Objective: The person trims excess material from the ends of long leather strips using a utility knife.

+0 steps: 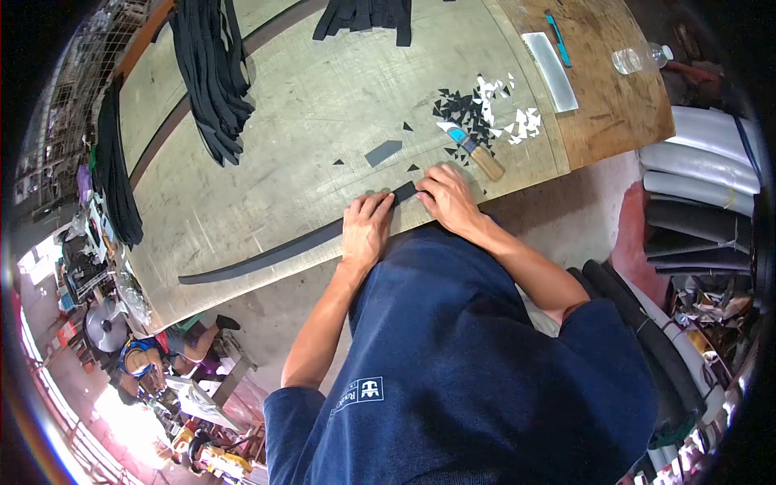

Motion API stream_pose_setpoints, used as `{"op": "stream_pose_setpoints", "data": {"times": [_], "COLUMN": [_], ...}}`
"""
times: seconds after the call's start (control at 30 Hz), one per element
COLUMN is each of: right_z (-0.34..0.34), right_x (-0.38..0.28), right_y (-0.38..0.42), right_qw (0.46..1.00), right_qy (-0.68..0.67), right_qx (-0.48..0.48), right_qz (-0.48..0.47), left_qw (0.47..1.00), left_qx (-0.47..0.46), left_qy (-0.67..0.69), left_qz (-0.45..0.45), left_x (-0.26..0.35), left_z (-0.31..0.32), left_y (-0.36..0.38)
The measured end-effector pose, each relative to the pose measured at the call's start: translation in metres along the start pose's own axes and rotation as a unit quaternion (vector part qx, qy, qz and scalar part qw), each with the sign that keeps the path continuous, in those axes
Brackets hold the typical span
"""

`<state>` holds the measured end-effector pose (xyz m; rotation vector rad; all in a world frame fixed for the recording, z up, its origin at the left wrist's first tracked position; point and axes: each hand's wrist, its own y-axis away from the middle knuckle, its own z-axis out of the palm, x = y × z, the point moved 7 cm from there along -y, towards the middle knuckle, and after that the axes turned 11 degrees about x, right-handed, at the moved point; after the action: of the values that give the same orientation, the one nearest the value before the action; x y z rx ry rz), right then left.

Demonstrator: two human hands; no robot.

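Note:
A long black strip (283, 252) lies in a slight curve along the near edge of the table. My left hand (369, 226) is closed on it close to its right end, fingers pressed down together over the strip. At that end, my right hand (449, 200) has its fingers bent and pinched on the strip's tip. Just beyond my right hand lies a knife (483, 160) with a wooden handle and a blue wrapping. A small dark grey piece with a pointed end (383, 153) rests on the table in front of my hands.
Black triangular offcuts (465, 109) and white offcuts (525, 125) lie beyond the knife. Bundles of black strips (208, 77) are at the far left. A pale bar (551, 73), a blue pen-like tool (558, 39) and a plastic bottle (641, 59) sit at the right. Rolled material (699, 137) is stacked beside the table.

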<state>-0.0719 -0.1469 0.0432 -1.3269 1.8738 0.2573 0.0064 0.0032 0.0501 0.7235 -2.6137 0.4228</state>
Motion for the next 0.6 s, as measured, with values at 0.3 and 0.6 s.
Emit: {"op": "stream_pose_setpoints", "data": {"times": [0.3, 0.6], "right_z": [0.0008, -0.0017], "right_x": [0.007, 0.007], "right_y": [0.0017, 0.0011], "right_qw": [0.999, 0.999], "right_qy": [-0.019, -0.032], "right_qx": [0.001, 0.003], "right_qz": [0.034, 0.03], "left_qw": [1.0, 0.999], "left_qx": [-0.006, -0.028], "left_qy": [0.012, -0.005], "left_qz": [0.017, 0.025], "left_x": [-0.0036, -0.0039], "left_z": [0.0014, 0.0028], "left_y": [-0.0012, -0.0008]}}
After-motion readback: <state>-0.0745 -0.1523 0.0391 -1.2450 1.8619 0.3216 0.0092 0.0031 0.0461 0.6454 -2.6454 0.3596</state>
